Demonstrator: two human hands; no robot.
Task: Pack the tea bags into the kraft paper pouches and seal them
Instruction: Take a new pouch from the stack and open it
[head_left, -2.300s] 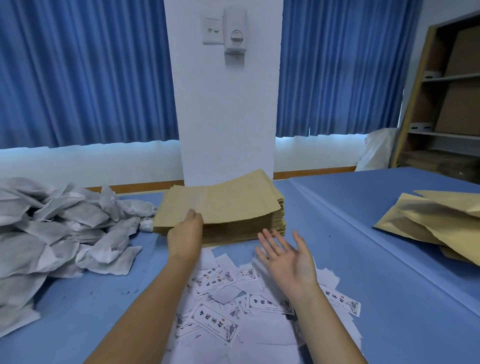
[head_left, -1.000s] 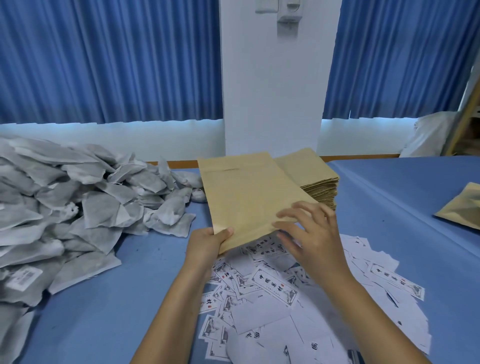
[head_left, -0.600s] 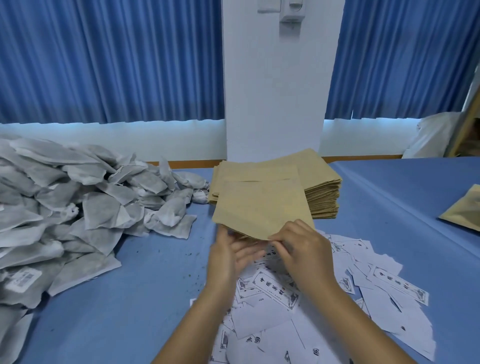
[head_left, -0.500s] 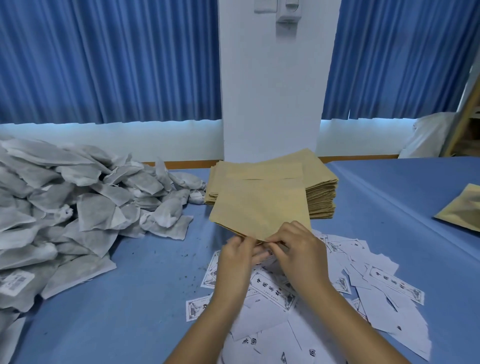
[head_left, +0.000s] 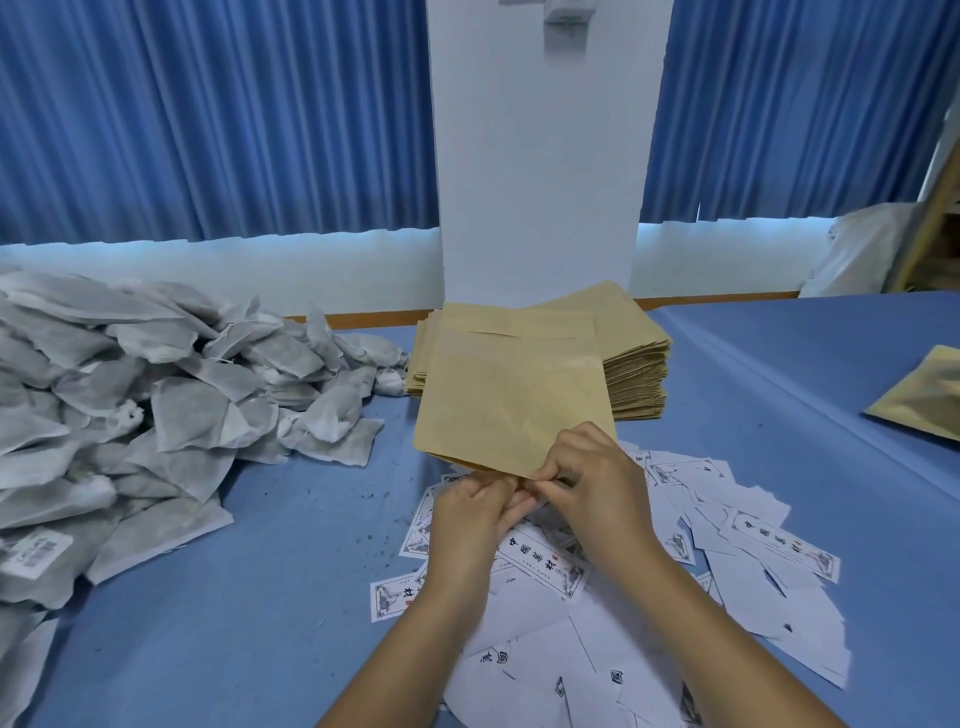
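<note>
A single kraft paper pouch (head_left: 506, 400) is held flat above the blue table, its near edge at my fingers. My left hand (head_left: 475, 514) pinches that near edge from below. My right hand (head_left: 592, 478) pinches the same edge from the right, thumb and fingertips meeting my left hand's. Behind the pouch stands a thick stack of kraft pouches (head_left: 631, 353). A big heap of grey-white tea bags (head_left: 156, 415) covers the left of the table.
Printed white paper labels (head_left: 737, 561) lie scattered under and right of my arms. More kraft pouches (head_left: 924, 400) lie at the right edge. A white pillar (head_left: 540, 182) and blue curtains stand behind the table (head_left: 260, 597); tea crumbs dot the cloth.
I lifted one pouch off the stack and brought it toward me. Both hands moved together to its near edge and now pinch it; the pouch lies flatter than a second ago.
</note>
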